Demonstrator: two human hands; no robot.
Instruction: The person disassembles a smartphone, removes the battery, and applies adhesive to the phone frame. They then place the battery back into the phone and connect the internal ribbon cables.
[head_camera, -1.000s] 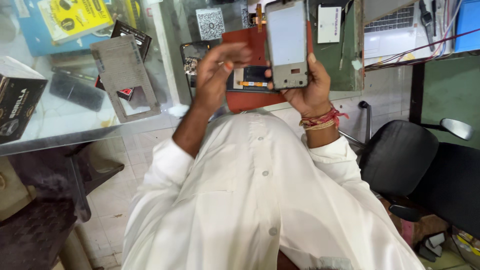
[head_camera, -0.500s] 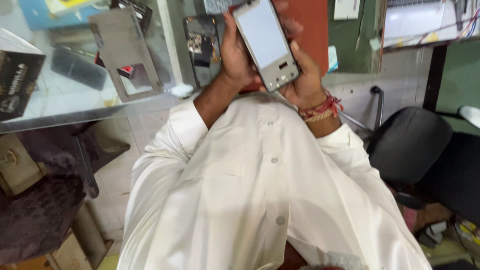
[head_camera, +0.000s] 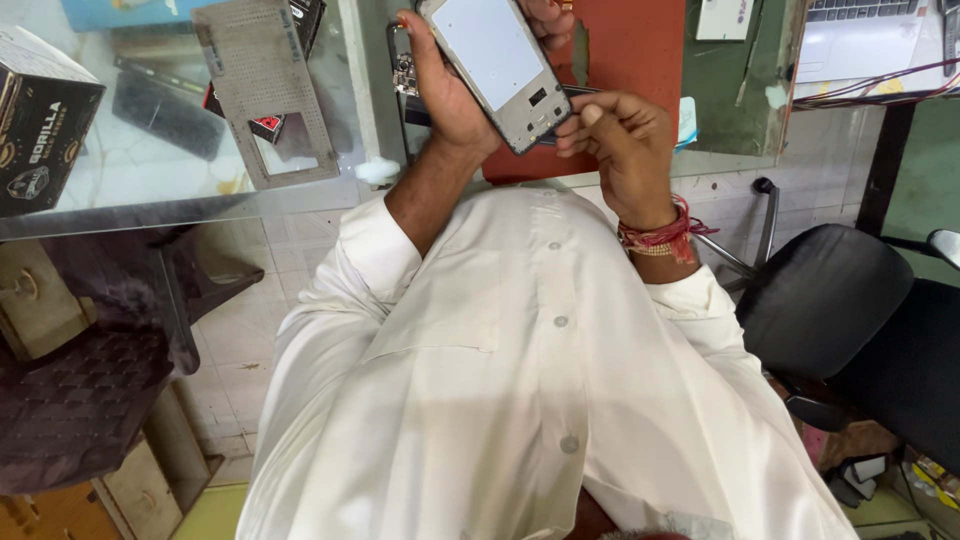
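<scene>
A phone frame (head_camera: 497, 68) with a pale grey inner face is tilted above the red mat (head_camera: 630, 60). My left hand (head_camera: 445, 95) grips it along its left edge, thumb up near the top corner. My right hand (head_camera: 618, 140) pinches the frame's lower right corner with thumb and fingertips; red threads circle that wrist. Both white sleeves are pushed up the forearms.
A glass counter (head_camera: 150, 200) at left carries a black box (head_camera: 40, 120), a grey perforated plate (head_camera: 265, 95) and a dark flat piece (head_camera: 165, 115). A laptop (head_camera: 865, 35) and cables sit at top right. A black chair (head_camera: 850, 320) stands to the right.
The phone frame has been lowered and tilted. My right hand moved from behind the frame to its lower right corner, and my left hand took hold of the left edge.
</scene>
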